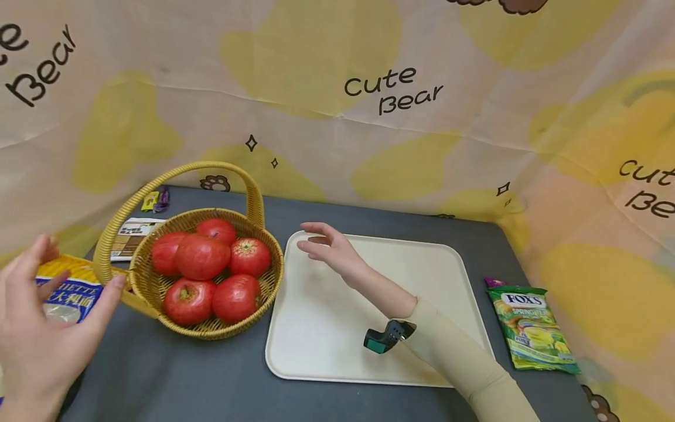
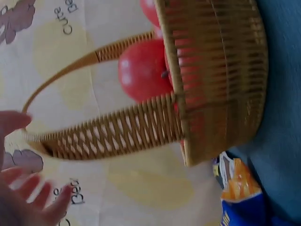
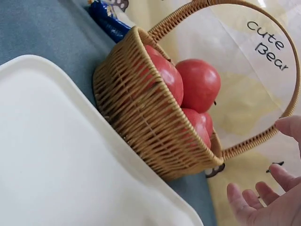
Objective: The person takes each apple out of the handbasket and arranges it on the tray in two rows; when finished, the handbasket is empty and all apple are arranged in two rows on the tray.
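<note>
A yellow wicker basket [image 1: 208, 333] with a tall arched handle [image 1: 184, 169] stands left of the middle of the table. Several red apples [image 1: 203, 257] lie in it, one on top of the others. My left hand [image 1: 42, 328] is at the basket's left side, fingers spread, thumb overlapping the handle's base in the head view. Right of the basket, my right hand [image 1: 337, 252] hovers over the far left part of a white tray [image 1: 306, 334], its fingers loosely bent towards the basket and holding nothing. A black wrist device [image 1: 390, 337] sits below that forearm.
Behind the left hand lies a blue-and-yellow pasta bag [image 1: 71, 296]. Past it are a brown-and-white packet [image 1: 126, 237] and small yellow and purple wrappers [image 1: 150, 201]. A green FOX'S bag [image 1: 532, 328] lies right of the tray beside a purple wrapper [image 1: 494, 282]. A printed cloth [image 1: 316, 58] hangs behind.
</note>
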`<action>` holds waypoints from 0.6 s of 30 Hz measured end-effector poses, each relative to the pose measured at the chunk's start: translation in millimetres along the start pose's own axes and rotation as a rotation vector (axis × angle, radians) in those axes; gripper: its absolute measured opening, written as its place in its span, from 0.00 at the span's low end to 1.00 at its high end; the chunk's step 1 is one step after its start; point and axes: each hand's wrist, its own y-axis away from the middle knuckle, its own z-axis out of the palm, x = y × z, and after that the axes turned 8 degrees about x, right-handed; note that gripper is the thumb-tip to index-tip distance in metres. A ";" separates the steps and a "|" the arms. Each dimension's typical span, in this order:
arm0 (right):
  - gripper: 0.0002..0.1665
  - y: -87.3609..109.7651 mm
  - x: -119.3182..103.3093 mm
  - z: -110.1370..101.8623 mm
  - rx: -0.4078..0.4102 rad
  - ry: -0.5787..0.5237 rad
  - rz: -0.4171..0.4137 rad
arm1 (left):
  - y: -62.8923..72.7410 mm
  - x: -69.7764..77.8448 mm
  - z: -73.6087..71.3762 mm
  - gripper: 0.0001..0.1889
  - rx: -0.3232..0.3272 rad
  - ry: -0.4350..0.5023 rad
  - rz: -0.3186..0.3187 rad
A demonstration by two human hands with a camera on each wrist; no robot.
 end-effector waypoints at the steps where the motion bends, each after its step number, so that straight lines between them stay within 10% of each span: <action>1: 0.29 -2.0 -3.6 5.5 -0.019 -0.008 0.004 | -2.4 -7.7 -5.2 0.40 -0.105 -0.041 -0.062; 4: 0.30 -9.9 -12.8 22.0 -0.074 -0.003 0.006 | -7.4 -23.8 -9.5 0.45 -0.328 -0.091 -0.239; 8: 0.32 -22.5 -23.0 46.5 -0.149 0.053 -0.017 | -8.4 -36.4 -6.9 0.37 -0.525 -0.099 -0.257; 18: 0.40 -46.5 -39.6 102.3 -0.265 0.362 -0.154 | -4.3 -40.8 -6.4 0.32 -0.604 -0.039 -0.170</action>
